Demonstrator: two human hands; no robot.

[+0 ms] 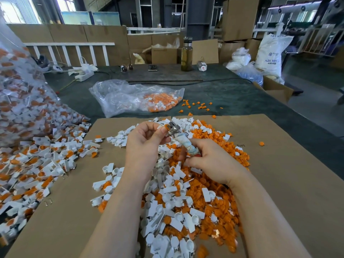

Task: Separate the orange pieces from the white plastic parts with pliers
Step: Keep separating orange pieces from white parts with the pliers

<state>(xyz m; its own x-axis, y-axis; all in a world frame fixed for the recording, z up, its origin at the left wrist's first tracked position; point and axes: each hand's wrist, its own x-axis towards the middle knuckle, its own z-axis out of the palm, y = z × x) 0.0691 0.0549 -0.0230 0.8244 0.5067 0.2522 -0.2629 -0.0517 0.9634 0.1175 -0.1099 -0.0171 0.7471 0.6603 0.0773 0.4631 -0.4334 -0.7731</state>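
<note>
Two bare forearms are seen entering from the near edge of the view, one on the left and one on the right. No sleeves are worn along the visible length of either arm; both are uncovered from the near edge up to the wrists. The left hand (147, 144) and the right hand (210, 161) are ungloved. The fingernails that can be made out on the left hand are short and unpainted. Finer detail is blurred.
</note>
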